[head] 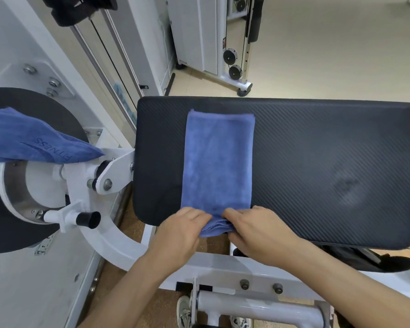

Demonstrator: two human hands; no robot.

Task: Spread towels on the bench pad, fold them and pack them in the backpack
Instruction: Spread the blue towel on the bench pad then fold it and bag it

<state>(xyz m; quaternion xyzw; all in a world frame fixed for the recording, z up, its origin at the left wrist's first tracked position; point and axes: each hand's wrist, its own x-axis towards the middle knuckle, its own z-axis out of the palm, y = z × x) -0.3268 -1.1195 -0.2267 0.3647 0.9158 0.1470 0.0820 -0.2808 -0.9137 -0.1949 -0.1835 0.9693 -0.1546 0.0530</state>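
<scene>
At the far left a darker blue towel (pixel 33 140) printed with the word FITNESS lies draped over a large black disc (pixel 45 107) on a white exercise machine, one corner pointing towards the pad. Below it a short white peg with a black cap (pixel 89 219) sticks out from the machine's curved white frame (pixel 118 247). The person's left hand (pixel 182 230) comes next, at the pad's near edge, its fingers curled and pinching the left side of the near end of a folded blue towel (pixel 218 162). That towel lies as a long narrow strip across the left half of the black bench pad (pixel 329 150), running from near the far edge to the near edge, where its layered end bunches slightly and hangs just over the rim. The right hand (pixel 258 230) holds the same end from the right, fingertips bent down onto the cloth, the thumb hidden under the hand. The two hands nearly touch over the towel's end. Beyond the pad, a white cable machine (pixel 234 72) with black pulleys stands on the pale floor. Under the pad's near right edge a black fabric item (pixel 355 256) shows, too hidden to name. A shoe (pixel 184 313) appears at the bottom.
</scene>
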